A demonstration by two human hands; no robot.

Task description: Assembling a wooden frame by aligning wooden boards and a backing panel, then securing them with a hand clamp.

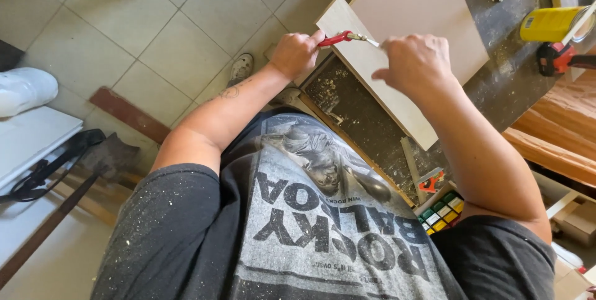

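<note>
My left hand [295, 52] is closed around the red handle of a small hand tool [335, 39]. Its metal end reaches across to my right hand [413, 61]. That hand is closed at the tool's tip, over a narrow pale wooden board [372, 80]. The board lies slanted on a dusty workbench [360, 120]. A wider pale panel [422, 14] lies just behind it. What the right fingers pinch is hidden.
A yellow can [549, 24] and a red-and-black tool [559, 58] sit at the bench's far right. A colourful puzzle cube [442, 212] lies near my right elbow. A tiled floor [155, 21] spreads to the left, with a white shoe [25, 89], planks and a black strap [56, 163].
</note>
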